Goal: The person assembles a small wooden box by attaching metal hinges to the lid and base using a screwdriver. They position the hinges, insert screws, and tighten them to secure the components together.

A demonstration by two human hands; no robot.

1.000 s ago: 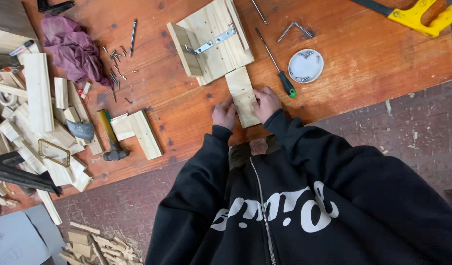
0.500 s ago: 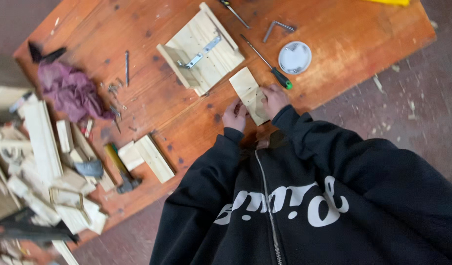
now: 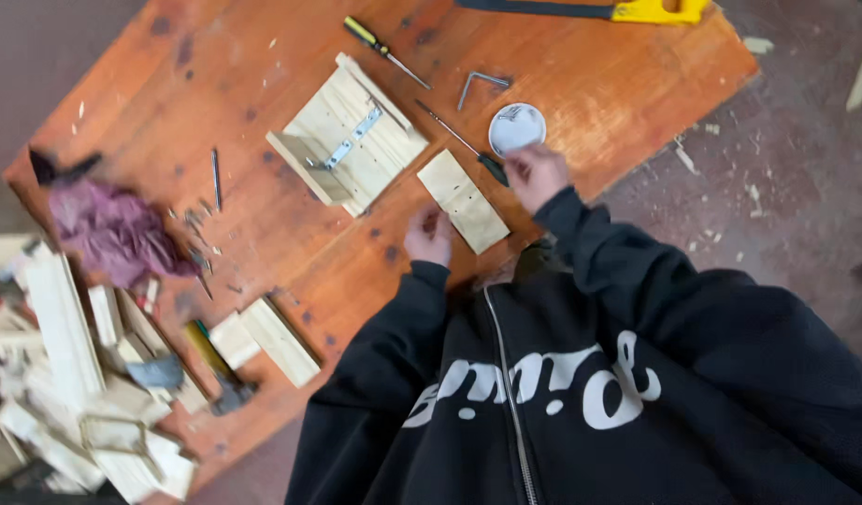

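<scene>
Small pine board (image 3: 464,199) flat on orange table (image 3: 627,84), loose, not yet joined to bracketed wooden assembly (image 3: 349,136) just beyond. Left hand (image 3: 429,236) curled at board's near-left edge, grip unclear. Right hand (image 3: 536,175) closing around screwdriver handle (image 3: 493,168), beside white round lid (image 3: 517,128).

Open bare tabletop (image 3: 263,224) between the wooden assembly (image 3: 349,140) and the loose nails (image 3: 199,234) at left: clear lane. Right hand (image 3: 536,174) is hemmed in: screwdriver (image 3: 461,146) handle touching it on the left, round white lid (image 3: 517,127) just beyond. Small plank (image 3: 463,200) lies between the two hands. Left hand (image 3: 429,236) has bare wood to its left. Far edge blocked by hand saw (image 3: 590,9); second screwdriver (image 3: 386,52) and hex key (image 3: 480,86) sit near it.
</scene>
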